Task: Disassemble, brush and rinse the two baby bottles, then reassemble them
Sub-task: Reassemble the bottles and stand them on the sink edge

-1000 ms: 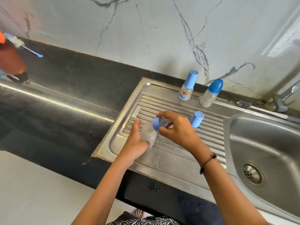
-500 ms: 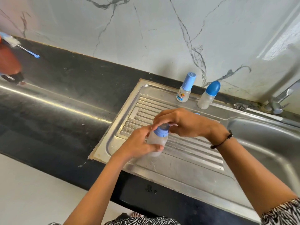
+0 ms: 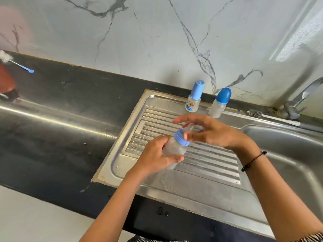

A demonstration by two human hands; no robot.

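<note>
Three baby bottles in view, all frosted translucent plastic w/ blue tops. One bottle (image 3: 174,148) is held tilted over the ribbed steel drainboard (image 3: 206,159): left hand (image 3: 155,157) wraps round its body, thumb across the front. It has a light-blue screw ring (image 3: 181,137) and a clear soft teat (image 3: 190,128) sticking out toward the right hand (image 3: 209,131). Right hand's fingers are fairly straight and spread loosely above and around the teat; can't tell whether they touch it or the ring. Thin black cord bracelet (image 3: 253,161) on the right wrist.

Two other bottles stand upright beyond the hands, at the drainboard's back edge, close together but apart. One bottle (image 3: 194,98) has a tall cylindrical light-blue cap and a small colourful printed label, too small to read. Other one (image 3: 219,103) has a rounded darker-blue dome cap, plain cloudy body.

Two brushes: one w/ dark bristles and a white handle (image 3: 272,116) lies beyond the right hand, along the sink's back rim near a chrome tap (image 3: 297,103); another w/ a fluffy white head, thin wire stem and blue tip (image 3: 21,66) lies far out past the left hand on the black counter (image 3: 61,110). Counter is glossy dark stone. Wall (image 3: 157,41) is white marble-look w/ grey veins. Steel basin (image 3: 288,154) sits right of the right hand.
</note>
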